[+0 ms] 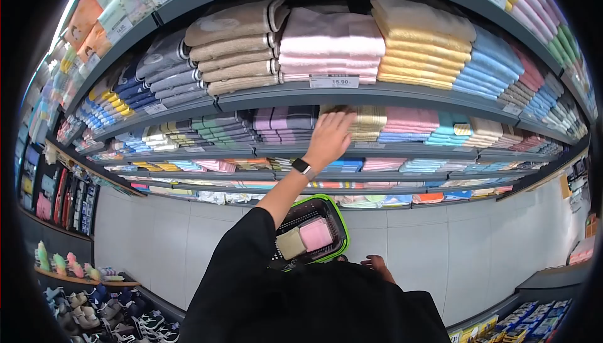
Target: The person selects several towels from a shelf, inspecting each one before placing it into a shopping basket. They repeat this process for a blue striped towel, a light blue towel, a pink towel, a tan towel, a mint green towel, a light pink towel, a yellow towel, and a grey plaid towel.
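Note:
My left hand (333,134), with a dark watch on its wrist, reaches up to the middle shelf. Its fingers lie over the front of a stack of pale yellow-olive towels (370,124), between purple-and-black towels (286,122) and pink ones (411,120). Whether the fingertips pinch any cloth is hard to see. Low at my right side hangs my right hand (377,264), empty, its fingers a little apart. A dark basket with a green rim (343,224) stands below my left arm. Inside it are a pink folded towel (316,234) and an olive-beige one (290,244).
An upper shelf (251,99) juts out above my left hand, bearing brown, pink, yellow and blue towel stacks, with a price tag (334,82) on its edge. Lower shelves hold more towels. Shoes (85,311) are at the lower left, and a tiled floor (418,242) lies below.

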`<action>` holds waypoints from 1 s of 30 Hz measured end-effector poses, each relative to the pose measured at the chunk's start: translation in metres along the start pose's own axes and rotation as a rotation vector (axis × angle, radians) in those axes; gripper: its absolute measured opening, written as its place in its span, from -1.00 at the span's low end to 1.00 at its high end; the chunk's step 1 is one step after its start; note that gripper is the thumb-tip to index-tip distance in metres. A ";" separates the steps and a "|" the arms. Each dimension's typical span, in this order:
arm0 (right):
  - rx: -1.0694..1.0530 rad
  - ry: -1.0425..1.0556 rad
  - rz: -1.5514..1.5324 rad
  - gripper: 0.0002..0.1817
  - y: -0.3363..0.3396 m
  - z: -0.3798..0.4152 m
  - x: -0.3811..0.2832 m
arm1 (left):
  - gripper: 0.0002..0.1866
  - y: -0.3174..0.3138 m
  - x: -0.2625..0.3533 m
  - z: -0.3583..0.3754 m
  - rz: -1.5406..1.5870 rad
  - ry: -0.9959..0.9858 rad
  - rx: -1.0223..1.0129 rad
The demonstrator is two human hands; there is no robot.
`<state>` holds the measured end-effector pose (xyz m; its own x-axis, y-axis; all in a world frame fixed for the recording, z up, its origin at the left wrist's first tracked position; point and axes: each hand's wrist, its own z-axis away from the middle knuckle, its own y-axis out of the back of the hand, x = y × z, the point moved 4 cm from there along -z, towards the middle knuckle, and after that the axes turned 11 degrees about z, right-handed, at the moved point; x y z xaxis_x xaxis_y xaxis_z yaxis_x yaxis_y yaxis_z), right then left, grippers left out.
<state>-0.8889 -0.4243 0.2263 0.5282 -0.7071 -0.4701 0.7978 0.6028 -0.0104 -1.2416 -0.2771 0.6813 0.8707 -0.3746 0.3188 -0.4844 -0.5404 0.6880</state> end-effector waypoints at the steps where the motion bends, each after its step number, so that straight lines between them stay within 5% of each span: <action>1: 0.007 0.003 -0.012 -0.57 -0.001 0.004 0.000 | -0.53 0.006 -0.008 0.004 0.004 -0.003 0.005; 3: 0.033 -0.010 -0.048 -0.58 -0.001 0.013 -0.001 | -0.51 0.033 -0.038 0.021 -0.108 0.078 0.081; 5: 0.068 -0.037 -0.123 -0.58 -0.007 0.023 -0.001 | -0.44 0.052 -0.074 0.041 -0.198 0.305 -0.083; 7: 0.072 -0.055 -0.176 -0.59 -0.010 0.022 -0.007 | -0.35 0.059 -0.118 0.059 -0.201 0.341 -0.135; 9: 0.071 -0.075 -0.219 -0.60 -0.016 0.026 -0.020 | -0.35 0.065 -0.136 0.061 -0.243 0.161 -0.094; 11: 0.110 0.042 -0.172 -0.61 -0.029 0.042 -0.064 | -0.40 0.069 -0.145 0.058 -0.107 0.426 -0.329; 15: -0.023 0.354 -0.201 -0.59 -0.067 0.074 -0.162 | -0.48 0.084 -0.135 0.054 -0.177 0.519 -0.397; 18: -0.348 0.526 -0.311 -0.52 -0.116 0.118 -0.242 | -0.58 0.099 -0.108 0.068 -0.189 0.181 -0.066; 21: -0.713 0.526 -0.625 -0.48 -0.169 0.168 -0.305 | -0.55 0.117 -0.051 0.087 -0.154 0.007 0.042; 25: -0.907 0.479 -0.800 -0.54 -0.216 0.194 -0.346 | -0.53 0.111 0.014 0.135 -0.068 0.001 -0.015; 28: -1.351 0.803 -0.928 -0.44 -0.222 0.114 -0.329 | -0.53 0.106 0.058 0.163 0.015 0.033 -0.118; 30: -1.310 0.780 -0.913 -0.44 -0.221 0.125 -0.324 | -0.56 0.098 0.070 0.177 0.107 0.055 -0.222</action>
<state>-1.2006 -0.3745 0.4909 -0.4668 -0.8661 -0.1787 -0.2077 0.3038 -0.9298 -1.2428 -0.4895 0.6556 0.8220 -0.3756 0.4281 -0.5483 -0.3191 0.7730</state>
